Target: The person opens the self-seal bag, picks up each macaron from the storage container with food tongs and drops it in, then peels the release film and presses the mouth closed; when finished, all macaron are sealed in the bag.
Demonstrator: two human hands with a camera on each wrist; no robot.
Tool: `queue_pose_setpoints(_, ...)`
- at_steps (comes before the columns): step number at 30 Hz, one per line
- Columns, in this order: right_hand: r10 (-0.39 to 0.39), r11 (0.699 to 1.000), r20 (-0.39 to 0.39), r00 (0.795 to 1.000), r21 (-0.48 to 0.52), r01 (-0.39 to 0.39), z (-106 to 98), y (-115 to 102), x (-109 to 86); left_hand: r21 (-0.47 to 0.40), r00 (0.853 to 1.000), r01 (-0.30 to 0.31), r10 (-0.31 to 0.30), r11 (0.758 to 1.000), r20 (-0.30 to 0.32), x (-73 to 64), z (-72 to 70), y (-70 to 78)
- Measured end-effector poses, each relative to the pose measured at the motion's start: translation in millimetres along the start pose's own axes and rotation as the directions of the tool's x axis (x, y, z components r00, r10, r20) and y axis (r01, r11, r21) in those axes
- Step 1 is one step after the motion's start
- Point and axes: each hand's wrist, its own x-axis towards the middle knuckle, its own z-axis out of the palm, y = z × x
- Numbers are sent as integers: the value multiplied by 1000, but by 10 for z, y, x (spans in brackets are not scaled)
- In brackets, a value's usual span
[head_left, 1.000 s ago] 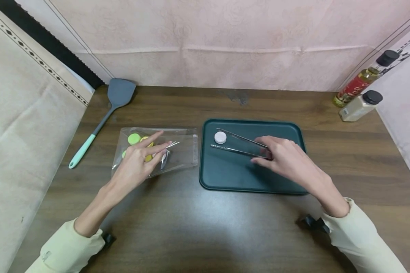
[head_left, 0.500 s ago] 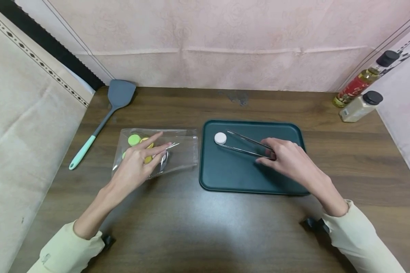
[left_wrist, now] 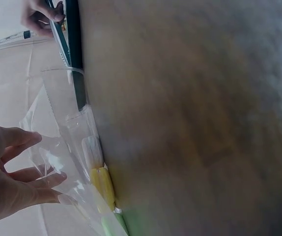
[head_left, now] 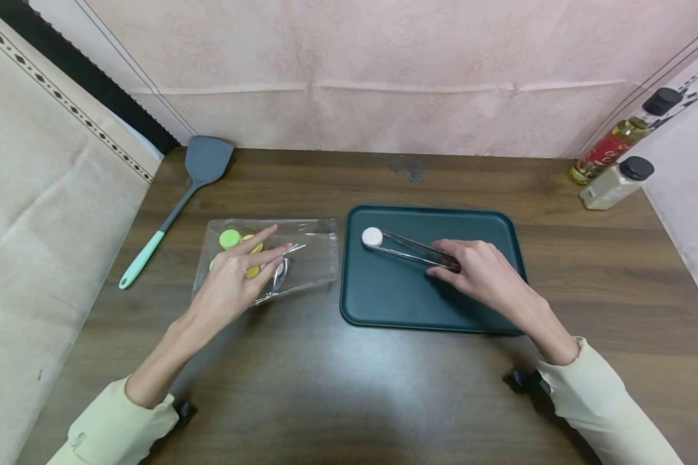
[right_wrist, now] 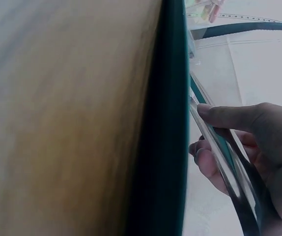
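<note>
My right hand (head_left: 471, 268) holds metal tongs (head_left: 410, 252) over the dark green tray (head_left: 430, 310). Their tips sit on either side of a white round disc (head_left: 372, 237) at the tray's upper left. In the right wrist view, thumb and fingers press the two arms of the tongs (right_wrist: 224, 157). My left hand (head_left: 229, 271) lies over a clear plastic bag (head_left: 314, 258), its fingers spread. The left wrist view shows those fingers against the bag's raised film (left_wrist: 52, 142). Inside the bag are green discs (head_left: 229, 238), yellow discs (left_wrist: 101, 184) and a whitish one, partly hidden by the hand.
A spatula (head_left: 206, 161) with a mint handle lies at the back left of the wooden table (head_left: 349, 400). At the back right stand an oil bottle (head_left: 605, 152) and a black-capped jar (head_left: 611, 187). Cloth (head_left: 384, 77) hangs behind the table.
The tongs have drawn closer together, from apart to around the white disc. My right hand shifted slightly right, then back left. The left hand and bag have stayed in place.
</note>
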Motion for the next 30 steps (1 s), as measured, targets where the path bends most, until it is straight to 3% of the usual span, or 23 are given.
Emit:
queue_pose_setpoints(15, -78, 993, 42, 996, 91, 74, 23, -231, 131, 1, 1000, 22, -22, 1000, 12, -22, -1, -5)
queue_pose_setpoints(30, -194, 977, 142, 971, 120, 178, 226, -573, 607, -1, 1000, 0, 0, 1000, -7, -20, -13, 2)
